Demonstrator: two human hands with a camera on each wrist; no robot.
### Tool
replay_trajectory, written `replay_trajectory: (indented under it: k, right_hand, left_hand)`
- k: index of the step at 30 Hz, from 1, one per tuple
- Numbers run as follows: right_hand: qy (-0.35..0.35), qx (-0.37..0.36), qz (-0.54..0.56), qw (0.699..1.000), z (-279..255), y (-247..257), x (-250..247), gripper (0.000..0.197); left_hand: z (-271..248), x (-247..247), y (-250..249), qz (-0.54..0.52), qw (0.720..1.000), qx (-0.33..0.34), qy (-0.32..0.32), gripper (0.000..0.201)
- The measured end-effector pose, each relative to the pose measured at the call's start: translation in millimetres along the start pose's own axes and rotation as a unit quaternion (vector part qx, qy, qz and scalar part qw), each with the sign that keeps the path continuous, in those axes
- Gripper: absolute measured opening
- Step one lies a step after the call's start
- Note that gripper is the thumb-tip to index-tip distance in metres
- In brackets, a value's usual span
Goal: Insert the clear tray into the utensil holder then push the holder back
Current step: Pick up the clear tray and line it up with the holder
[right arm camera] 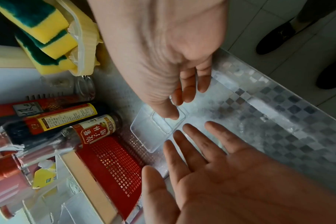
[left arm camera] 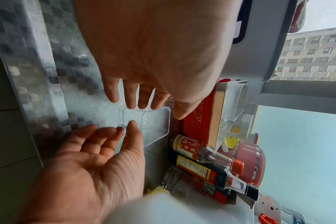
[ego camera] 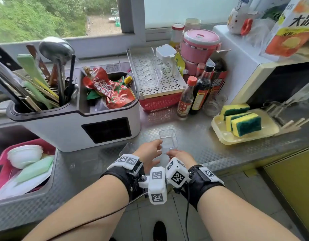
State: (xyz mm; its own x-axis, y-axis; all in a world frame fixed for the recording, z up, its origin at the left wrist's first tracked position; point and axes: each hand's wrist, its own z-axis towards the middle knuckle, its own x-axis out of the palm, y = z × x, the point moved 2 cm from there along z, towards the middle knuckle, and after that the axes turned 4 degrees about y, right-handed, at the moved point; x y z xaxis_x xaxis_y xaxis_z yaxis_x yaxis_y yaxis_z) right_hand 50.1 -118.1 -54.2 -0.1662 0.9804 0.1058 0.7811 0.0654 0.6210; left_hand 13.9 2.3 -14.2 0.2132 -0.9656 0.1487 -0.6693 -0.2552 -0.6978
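The clear tray [ego camera: 168,139] lies on the patterned metal counter, just right of the white utensil holder [ego camera: 63,131]. The holder has a dark rectangular slot [ego camera: 106,129] low in its front. My left hand [ego camera: 158,145] reaches the tray's left side with straight fingers, the tips touching its wall [left arm camera: 153,121]. My right hand [ego camera: 172,151] is at the tray's near end. Its thumb [left arm camera: 133,125] sits inside the rim and its index finger outside, lightly pinching it. In the right wrist view the thumb [right arm camera: 170,112] lies over the tray [right arm camera: 153,133].
The holder carries knives, a ladle [ego camera: 54,49] and sauce packets [ego camera: 106,87]. A red basket [ego camera: 159,101] and bottles [ego camera: 200,91] stand behind the tray. A sponge dish [ego camera: 244,126] is right; a pink basin [ego camera: 4,164] left. Another clear piece [ego camera: 127,148] lies by my left wrist.
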Motion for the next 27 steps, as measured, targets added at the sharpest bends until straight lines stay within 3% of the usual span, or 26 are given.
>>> replay_trajectory:
  k: [5, 11, 17, 27]
  right_hand:
    - [-0.001, -0.027, 0.027, 0.999, 9.9, 4.0, -2.0, 0.018]
    - [0.067, -0.032, 0.089, 0.993, 2.3, 10.0, 12.0, 0.022]
    - [0.121, -0.036, 0.137, 0.982, -10.6, 9.5, 50.9, 0.026]
    - [0.153, -0.027, 0.141, 0.978, -31.6, -1.6, 110.4, 0.028]
  left_hand:
    - [2.6, -6.7, -2.9, -0.054, 0.999, -0.003, 0.000, 0.039]
    - [-8.7, -26.7, -12.4, -0.094, 0.995, 0.020, -0.027, 0.031]
    - [-27.6, -61.9, -20.4, -0.080, 0.995, 0.040, -0.045, 0.024]
    - [-60.1, -116.6, -18.9, -0.072, 0.994, 0.030, -0.070, 0.014]
